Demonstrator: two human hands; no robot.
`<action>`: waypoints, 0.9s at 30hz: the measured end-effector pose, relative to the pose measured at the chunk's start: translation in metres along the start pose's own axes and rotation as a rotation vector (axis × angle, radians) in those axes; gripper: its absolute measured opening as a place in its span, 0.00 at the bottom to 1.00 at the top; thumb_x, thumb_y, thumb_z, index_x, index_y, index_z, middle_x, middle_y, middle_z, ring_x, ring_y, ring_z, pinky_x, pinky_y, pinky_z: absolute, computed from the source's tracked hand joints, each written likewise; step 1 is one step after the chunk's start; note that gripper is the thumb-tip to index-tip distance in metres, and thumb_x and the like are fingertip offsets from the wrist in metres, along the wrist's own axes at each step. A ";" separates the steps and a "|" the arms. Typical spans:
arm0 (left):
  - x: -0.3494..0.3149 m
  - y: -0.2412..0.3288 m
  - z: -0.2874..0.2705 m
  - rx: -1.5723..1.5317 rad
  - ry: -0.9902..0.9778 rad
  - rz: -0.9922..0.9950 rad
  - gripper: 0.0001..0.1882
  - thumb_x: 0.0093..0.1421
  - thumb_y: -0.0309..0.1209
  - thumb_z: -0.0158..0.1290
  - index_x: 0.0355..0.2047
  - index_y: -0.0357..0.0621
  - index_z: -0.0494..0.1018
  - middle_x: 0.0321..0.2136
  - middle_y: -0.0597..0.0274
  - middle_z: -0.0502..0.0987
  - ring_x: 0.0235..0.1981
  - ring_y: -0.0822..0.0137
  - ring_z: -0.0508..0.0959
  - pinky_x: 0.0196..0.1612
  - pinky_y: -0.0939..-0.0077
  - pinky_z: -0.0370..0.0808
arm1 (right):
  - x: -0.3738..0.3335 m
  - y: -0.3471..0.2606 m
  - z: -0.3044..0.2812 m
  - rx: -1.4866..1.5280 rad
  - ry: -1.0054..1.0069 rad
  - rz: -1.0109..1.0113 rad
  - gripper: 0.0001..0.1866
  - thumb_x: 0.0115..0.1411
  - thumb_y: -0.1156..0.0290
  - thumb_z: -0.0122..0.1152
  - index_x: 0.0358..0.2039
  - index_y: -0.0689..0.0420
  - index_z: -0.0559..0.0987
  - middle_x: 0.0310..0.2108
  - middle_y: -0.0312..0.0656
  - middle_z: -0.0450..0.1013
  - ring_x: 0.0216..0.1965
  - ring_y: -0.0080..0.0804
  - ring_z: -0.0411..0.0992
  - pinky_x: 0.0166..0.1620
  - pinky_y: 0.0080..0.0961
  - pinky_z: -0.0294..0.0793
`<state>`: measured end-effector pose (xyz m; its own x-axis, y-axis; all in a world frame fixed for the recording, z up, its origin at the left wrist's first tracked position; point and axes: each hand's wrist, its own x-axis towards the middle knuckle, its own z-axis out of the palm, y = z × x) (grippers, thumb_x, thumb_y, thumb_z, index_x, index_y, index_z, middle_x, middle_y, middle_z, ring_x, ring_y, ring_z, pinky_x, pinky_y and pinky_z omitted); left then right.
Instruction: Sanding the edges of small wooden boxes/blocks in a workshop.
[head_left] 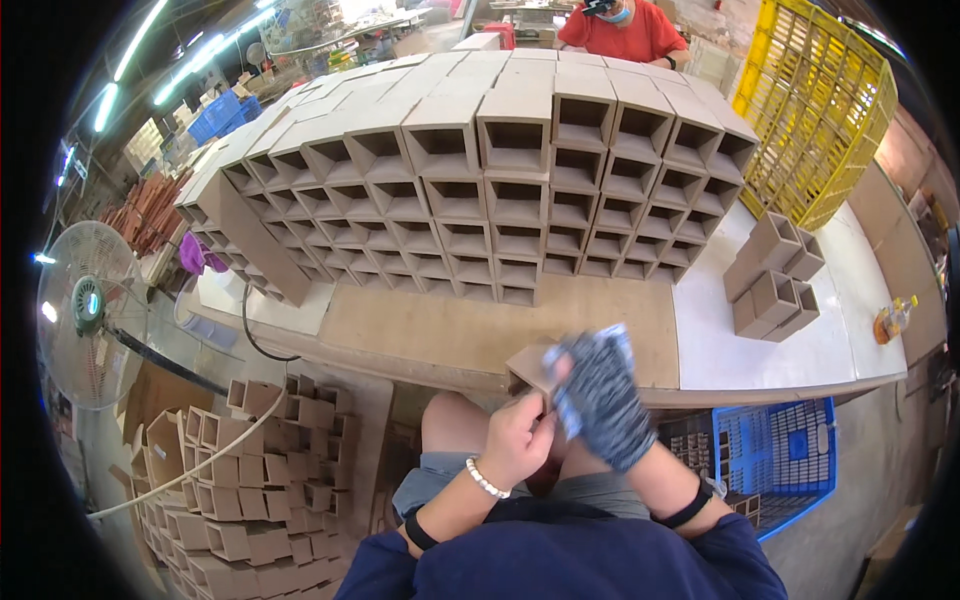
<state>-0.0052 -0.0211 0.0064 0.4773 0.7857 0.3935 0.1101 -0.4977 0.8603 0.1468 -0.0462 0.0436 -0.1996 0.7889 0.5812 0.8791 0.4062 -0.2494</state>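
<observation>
Over my lap, just in front of the table edge, a brown open-ended square box [528, 366] is held by my left hand [517, 440]. That hand is bare, its fingers closed at the box's near side, with a beaded bracelet on the wrist. My right hand [608, 415], in a dark grey knitted glove, presses against the box's right side and is slightly blurred. A pale blue-and-white cloth [616, 346] shows at its fingers, which curl around it. The lower part of the box is hidden behind my hands.
Stacked open boxes [465, 190] form a wall across the table [420, 330]. A few boxes [775, 275], a bottle [893, 320] and a yellow crate [815, 110] stand right. Below are a blue crate [775, 455] and piled boxes [240, 500]. A fan [90, 305] stands left; a person [630, 35] sits opposite.
</observation>
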 end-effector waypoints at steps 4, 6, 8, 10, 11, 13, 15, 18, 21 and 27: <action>0.005 0.019 0.006 -0.265 0.107 0.021 0.04 0.52 0.23 0.49 0.25 0.37 0.66 0.20 0.51 0.70 0.22 0.53 0.72 0.24 0.72 0.68 | -0.032 0.051 0.005 -0.142 0.101 0.251 0.24 0.51 0.78 0.47 0.52 0.61 0.62 0.47 0.53 0.64 0.50 0.48 0.62 0.54 0.46 0.56; 0.002 0.006 0.000 -0.168 0.037 -0.032 0.05 0.52 0.24 0.49 0.29 0.37 0.67 0.22 0.51 0.70 0.23 0.53 0.72 0.25 0.72 0.68 | -0.015 0.018 -0.014 -0.011 0.079 0.141 0.23 0.52 0.77 0.47 0.51 0.60 0.63 0.47 0.52 0.64 0.50 0.48 0.62 0.55 0.45 0.55; 0.004 0.002 -0.001 -0.070 -0.040 -0.073 0.08 0.52 0.24 0.50 0.33 0.37 0.69 0.23 0.50 0.71 0.24 0.52 0.72 0.27 0.71 0.69 | -0.004 -0.006 -0.012 0.112 0.068 0.031 0.22 0.53 0.77 0.46 0.51 0.60 0.64 0.48 0.51 0.64 0.50 0.47 0.62 0.55 0.44 0.55; 0.007 0.005 0.003 0.003 0.095 0.186 0.08 0.51 0.23 0.50 0.32 0.37 0.69 0.24 0.50 0.71 0.24 0.52 0.72 0.26 0.69 0.69 | -0.009 -0.021 0.000 -0.052 -0.026 -0.136 0.21 0.53 0.75 0.46 0.50 0.58 0.66 0.48 0.50 0.64 0.51 0.47 0.62 0.55 0.42 0.56; 0.006 0.005 0.001 0.058 0.082 0.114 0.06 0.50 0.24 0.50 0.29 0.37 0.68 0.22 0.50 0.70 0.23 0.51 0.71 0.25 0.67 0.68 | -0.005 -0.012 0.000 -0.056 -0.156 0.017 0.22 0.52 0.75 0.47 0.50 0.56 0.66 0.49 0.51 0.64 0.51 0.48 0.62 0.54 0.41 0.58; 0.003 0.009 0.000 0.056 0.019 0.057 0.07 0.49 0.23 0.50 0.31 0.37 0.68 0.22 0.49 0.70 0.23 0.50 0.71 0.26 0.66 0.68 | -0.015 0.027 0.009 -0.221 -0.137 0.157 0.22 0.52 0.73 0.46 0.50 0.57 0.66 0.49 0.50 0.63 0.51 0.47 0.61 0.55 0.43 0.56; 0.006 0.011 -0.001 0.071 -0.036 0.067 0.12 0.47 0.21 0.50 0.34 0.37 0.68 0.22 0.49 0.70 0.23 0.50 0.71 0.26 0.64 0.68 | -0.026 0.046 0.013 -0.183 0.079 0.265 0.22 0.52 0.71 0.44 0.50 0.58 0.65 0.50 0.50 0.63 0.53 0.46 0.60 0.56 0.46 0.53; 0.008 0.006 0.004 0.035 0.049 0.114 0.06 0.46 0.20 0.50 0.26 0.38 0.65 0.19 0.51 0.68 0.21 0.51 0.70 0.23 0.65 0.66 | -0.005 -0.013 -0.011 0.094 -0.026 0.009 0.22 0.52 0.70 0.45 0.49 0.60 0.65 0.49 0.51 0.63 0.52 0.47 0.60 0.55 0.46 0.54; 0.002 0.000 0.000 0.064 -0.025 0.128 0.09 0.47 0.21 0.50 0.31 0.38 0.66 0.20 0.51 0.69 0.22 0.51 0.71 0.24 0.67 0.67 | 0.004 -0.012 -0.006 -0.036 -0.113 0.085 0.21 0.52 0.71 0.46 0.48 0.61 0.65 0.48 0.51 0.64 0.52 0.47 0.60 0.55 0.44 0.54; -0.004 0.008 -0.006 -0.447 -0.059 -0.068 0.22 0.55 0.19 0.46 0.50 0.33 0.55 0.41 0.57 0.70 0.42 0.70 0.72 0.46 0.77 0.67 | -0.029 0.052 -0.002 -0.316 0.058 0.234 0.29 0.49 0.81 0.45 0.55 0.61 0.59 0.48 0.53 0.64 0.49 0.48 0.62 0.55 0.38 0.56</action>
<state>-0.0116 -0.0258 0.0136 0.5326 0.7820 0.3237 -0.2382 -0.2285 0.9440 0.1994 -0.0488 0.0159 0.0384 0.8121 0.5822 0.9897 0.0496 -0.1344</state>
